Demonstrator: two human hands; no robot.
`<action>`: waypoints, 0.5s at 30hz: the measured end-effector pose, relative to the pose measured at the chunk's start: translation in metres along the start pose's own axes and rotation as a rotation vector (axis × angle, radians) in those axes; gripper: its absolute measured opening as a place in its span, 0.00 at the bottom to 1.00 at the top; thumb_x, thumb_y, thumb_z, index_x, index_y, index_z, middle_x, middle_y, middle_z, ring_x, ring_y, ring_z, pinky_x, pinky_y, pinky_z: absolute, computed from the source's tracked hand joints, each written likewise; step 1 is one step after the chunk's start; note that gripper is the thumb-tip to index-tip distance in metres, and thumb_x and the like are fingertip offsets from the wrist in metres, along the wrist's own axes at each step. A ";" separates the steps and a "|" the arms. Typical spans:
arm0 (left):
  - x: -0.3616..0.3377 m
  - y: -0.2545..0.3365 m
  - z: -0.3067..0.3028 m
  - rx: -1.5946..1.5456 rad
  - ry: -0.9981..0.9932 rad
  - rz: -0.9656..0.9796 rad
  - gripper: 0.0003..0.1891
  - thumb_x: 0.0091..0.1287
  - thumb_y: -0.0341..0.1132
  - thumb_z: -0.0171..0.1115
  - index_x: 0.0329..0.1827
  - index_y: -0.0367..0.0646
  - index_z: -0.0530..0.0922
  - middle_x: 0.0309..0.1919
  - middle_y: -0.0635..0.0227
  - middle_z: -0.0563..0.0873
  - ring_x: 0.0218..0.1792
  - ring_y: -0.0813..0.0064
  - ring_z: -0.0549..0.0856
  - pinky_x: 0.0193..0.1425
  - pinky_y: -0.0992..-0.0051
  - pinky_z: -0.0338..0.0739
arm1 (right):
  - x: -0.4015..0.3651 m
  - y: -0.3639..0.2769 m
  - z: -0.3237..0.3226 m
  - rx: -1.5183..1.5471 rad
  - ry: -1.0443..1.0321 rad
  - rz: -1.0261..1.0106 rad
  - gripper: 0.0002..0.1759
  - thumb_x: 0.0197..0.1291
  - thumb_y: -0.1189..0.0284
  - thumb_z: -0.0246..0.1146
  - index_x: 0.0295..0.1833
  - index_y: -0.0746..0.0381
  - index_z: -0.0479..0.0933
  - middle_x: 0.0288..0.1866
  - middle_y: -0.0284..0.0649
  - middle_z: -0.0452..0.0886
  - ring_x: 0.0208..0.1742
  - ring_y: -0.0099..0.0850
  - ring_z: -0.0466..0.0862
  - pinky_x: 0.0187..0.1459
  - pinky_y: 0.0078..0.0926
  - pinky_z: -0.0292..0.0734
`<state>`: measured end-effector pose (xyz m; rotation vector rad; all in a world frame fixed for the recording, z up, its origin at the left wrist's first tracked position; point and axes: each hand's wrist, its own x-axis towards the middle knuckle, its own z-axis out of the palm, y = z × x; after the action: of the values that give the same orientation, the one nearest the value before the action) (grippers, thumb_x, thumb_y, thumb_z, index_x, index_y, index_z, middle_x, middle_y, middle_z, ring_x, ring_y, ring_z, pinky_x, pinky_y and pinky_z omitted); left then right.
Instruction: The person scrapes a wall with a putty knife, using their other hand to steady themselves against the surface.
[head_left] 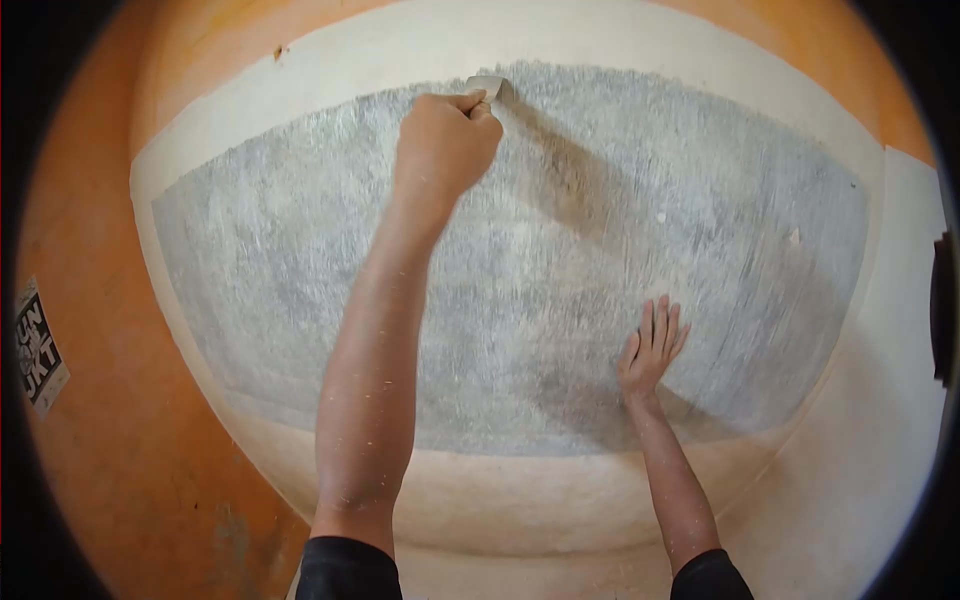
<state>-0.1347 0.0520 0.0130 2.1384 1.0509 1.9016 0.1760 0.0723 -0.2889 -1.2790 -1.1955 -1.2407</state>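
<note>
My left hand [447, 145] is raised to the upper edge of a grey scraped patch [300, 240] on the wall. Its fingers are wrapped round a scraper [487, 84], whose flat metal blade touches the wall where grey meets white; the handle is hidden in the fist. Lower and to the right, my right hand [652, 350] lies against the grey patch, fingers stretched upward and apart, with nothing in it. The patch has a rough, streaky surface with whitish flecks. Pale specks dot my left forearm.
A cream-white band [400, 45] borders the patch, and orange wall [130, 400] lies beyond it at left and top. On the left wall is a black-and-white sticker [40, 345]. A dark object [942, 310] stands at the right edge.
</note>
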 end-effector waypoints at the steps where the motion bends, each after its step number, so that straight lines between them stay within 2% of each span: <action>1: 0.007 -0.008 0.013 -0.019 0.094 0.078 0.18 0.69 0.39 0.59 0.56 0.38 0.85 0.21 0.61 0.86 0.19 0.82 0.78 0.26 0.75 0.72 | 0.002 -0.003 0.002 0.001 0.017 -0.004 0.28 0.76 0.62 0.44 0.75 0.61 0.67 0.80 0.45 0.61 0.82 0.48 0.53 0.78 0.60 0.34; 3: 0.006 -0.023 0.034 0.113 0.210 0.103 0.18 0.69 0.39 0.59 0.57 0.39 0.84 0.23 0.57 0.87 0.20 0.78 0.80 0.28 0.73 0.74 | -0.003 -0.013 0.001 0.011 -0.001 0.094 0.28 0.75 0.62 0.46 0.75 0.62 0.67 0.80 0.45 0.61 0.82 0.49 0.53 0.78 0.60 0.33; 4: -0.006 -0.011 0.023 0.039 0.088 -0.031 0.18 0.70 0.38 0.57 0.57 0.39 0.84 0.25 0.51 0.87 0.22 0.73 0.83 0.31 0.70 0.76 | -0.005 -0.029 -0.005 0.064 -0.038 0.187 0.28 0.75 0.61 0.47 0.75 0.62 0.67 0.80 0.46 0.61 0.83 0.50 0.51 0.77 0.63 0.33; 7: -0.005 0.006 0.006 -0.067 0.016 -0.028 0.18 0.70 0.37 0.56 0.57 0.40 0.84 0.26 0.47 0.87 0.23 0.70 0.85 0.32 0.68 0.77 | -0.045 -0.058 0.014 -0.027 -0.070 0.187 0.28 0.74 0.61 0.48 0.74 0.63 0.68 0.80 0.47 0.62 0.82 0.53 0.51 0.76 0.66 0.34; 8: -0.007 0.002 0.012 -0.068 0.013 -0.028 0.18 0.70 0.37 0.56 0.57 0.40 0.84 0.26 0.47 0.87 0.23 0.70 0.85 0.32 0.68 0.77 | -0.054 -0.067 0.021 -0.061 0.003 0.167 0.28 0.74 0.61 0.47 0.73 0.64 0.69 0.79 0.49 0.64 0.81 0.57 0.53 0.75 0.68 0.36; 11: -0.008 -0.012 0.018 0.041 0.099 0.008 0.17 0.70 0.37 0.56 0.56 0.40 0.85 0.26 0.48 0.87 0.23 0.70 0.85 0.31 0.68 0.77 | -0.058 -0.074 0.020 -0.024 0.012 0.178 0.28 0.74 0.61 0.46 0.72 0.65 0.69 0.77 0.50 0.66 0.80 0.58 0.55 0.75 0.69 0.37; 13: -0.009 -0.005 0.009 -0.023 0.017 0.015 0.17 0.70 0.37 0.56 0.56 0.40 0.85 0.25 0.48 0.87 0.23 0.70 0.85 0.31 0.68 0.76 | -0.066 -0.072 0.020 -0.043 0.020 0.157 0.28 0.74 0.60 0.46 0.72 0.65 0.70 0.77 0.50 0.66 0.80 0.58 0.55 0.75 0.69 0.37; 15: -0.004 -0.002 0.022 0.017 0.165 0.077 0.17 0.70 0.35 0.55 0.56 0.40 0.85 0.26 0.46 0.87 0.24 0.66 0.86 0.32 0.67 0.77 | -0.056 -0.066 0.025 -0.055 0.035 0.104 0.28 0.74 0.60 0.46 0.72 0.66 0.70 0.77 0.50 0.66 0.80 0.59 0.56 0.75 0.69 0.36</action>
<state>-0.1156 0.0593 0.0035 2.0889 1.0292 2.1435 0.1116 0.0997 -0.3449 -1.3370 -1.0626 -1.2220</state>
